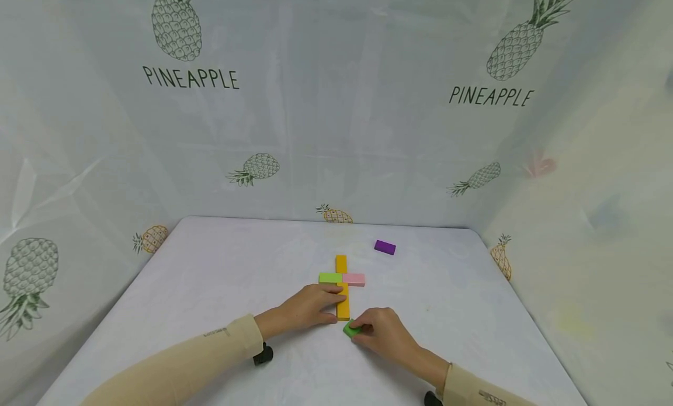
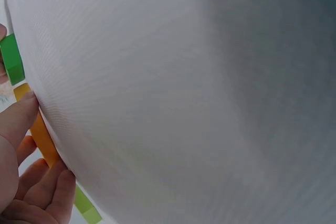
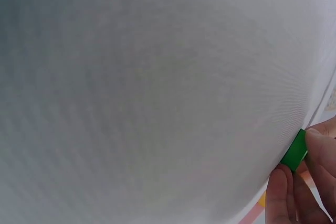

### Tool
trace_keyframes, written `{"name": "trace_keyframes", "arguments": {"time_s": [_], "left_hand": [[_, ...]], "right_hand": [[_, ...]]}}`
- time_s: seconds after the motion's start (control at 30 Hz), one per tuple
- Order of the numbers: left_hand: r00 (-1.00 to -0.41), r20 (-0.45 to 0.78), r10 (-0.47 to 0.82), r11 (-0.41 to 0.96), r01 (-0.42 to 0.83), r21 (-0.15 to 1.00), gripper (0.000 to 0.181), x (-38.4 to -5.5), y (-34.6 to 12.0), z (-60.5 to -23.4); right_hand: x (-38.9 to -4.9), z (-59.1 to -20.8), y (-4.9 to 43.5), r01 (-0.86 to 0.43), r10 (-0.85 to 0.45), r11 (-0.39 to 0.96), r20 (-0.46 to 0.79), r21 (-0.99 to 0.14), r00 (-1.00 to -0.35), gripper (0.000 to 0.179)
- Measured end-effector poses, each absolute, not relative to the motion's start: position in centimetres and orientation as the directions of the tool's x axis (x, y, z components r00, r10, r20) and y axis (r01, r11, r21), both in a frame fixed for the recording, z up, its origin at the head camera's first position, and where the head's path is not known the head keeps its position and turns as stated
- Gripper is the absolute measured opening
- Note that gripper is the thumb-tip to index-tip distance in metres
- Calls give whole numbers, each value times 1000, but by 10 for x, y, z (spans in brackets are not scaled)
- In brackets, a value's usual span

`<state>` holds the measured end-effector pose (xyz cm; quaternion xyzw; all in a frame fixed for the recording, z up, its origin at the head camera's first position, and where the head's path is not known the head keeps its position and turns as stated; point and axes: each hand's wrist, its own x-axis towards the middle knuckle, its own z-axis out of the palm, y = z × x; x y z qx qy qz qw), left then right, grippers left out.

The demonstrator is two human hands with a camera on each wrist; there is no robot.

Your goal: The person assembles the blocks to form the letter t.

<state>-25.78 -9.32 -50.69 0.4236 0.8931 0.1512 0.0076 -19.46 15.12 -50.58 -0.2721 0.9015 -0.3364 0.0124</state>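
My left hand [image 1: 312, 305] holds a long yellow block [image 1: 343, 310], its thumb near the block's near end and fingers reaching across the far part. Between thumb and fingers, my right hand [image 1: 386, 334] pinches a green block [image 1: 350, 329], close below the yellow block's near end. In the left wrist view, a narrow gap shows between the green block [image 2: 12, 60] and the yellow one [image 2: 43, 137]. Beyond the left fingers, a light green block [image 1: 330, 277] and a pink block [image 1: 354, 280] lie end to end crosswise. A second yellow block [image 1: 341, 264] stands behind their joint.
A purple block [image 1: 385, 247] lies apart toward the back right of the white table [image 1: 236, 248]. Pineapple-printed curtain [image 1: 336, 102] hangs behind the table and along both sides.
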Motion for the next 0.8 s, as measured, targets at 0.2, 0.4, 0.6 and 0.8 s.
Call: {"name": "trace_keyframes", "arguments": {"time_s": [0.2, 0.4, 0.6, 0.8], "left_hand": [[-638, 117, 761, 592, 756, 277, 54, -258, -93, -507], [-632, 132, 764, 581, 762, 285, 53, -258, -94, -508], [-633, 135, 762, 582, 761, 287, 53, -258, -94, -508], [-638, 129, 760, 588, 758, 284, 54, -258, -94, -508]], "right_hand": [[-195, -506, 150, -488, -502, 623, 166, -611, -849, 16], [-196, -507, 148, -500, -510, 616, 177, -609, -842, 15], [-196, -506, 147, -496, -505, 619, 175, -609, -845, 15], [-196, -507, 147, -491, -500, 624, 172, -608, -849, 15]]}}
